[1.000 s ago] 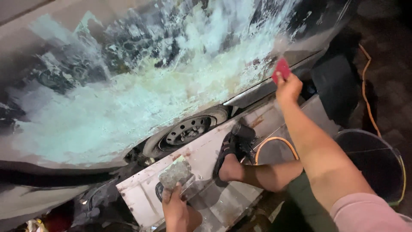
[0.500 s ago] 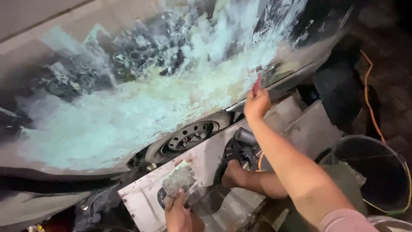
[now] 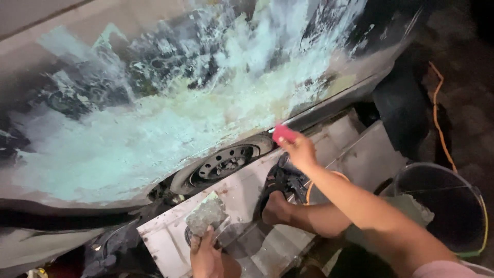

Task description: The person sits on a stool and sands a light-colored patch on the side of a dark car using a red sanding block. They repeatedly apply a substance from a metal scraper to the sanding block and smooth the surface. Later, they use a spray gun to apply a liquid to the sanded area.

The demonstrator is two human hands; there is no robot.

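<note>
Two hands at work here, one tool in each. The right hand [image 3: 301, 150] reaches out, fingers pinched round one small pink spreader [image 3: 284, 134], its edge laid against the lower edge of the car body panel [image 3: 154, 139], just above the single steel wheel [image 3: 224, 163]. That panel is dark and smeared nearly all over with pale green filler, thick and patchy in the middle, thinner toward the top. The left hand [image 3: 206, 255] sits low, closed round one flat board heaped with grey-green filler [image 3: 207, 213]. One dark bucket [image 3: 445, 206] stands at right, one orange cable [image 3: 437, 123] trailing past it. A sandalled foot [image 3: 275, 198] rests on the white sheet [image 3: 247, 195].
</note>
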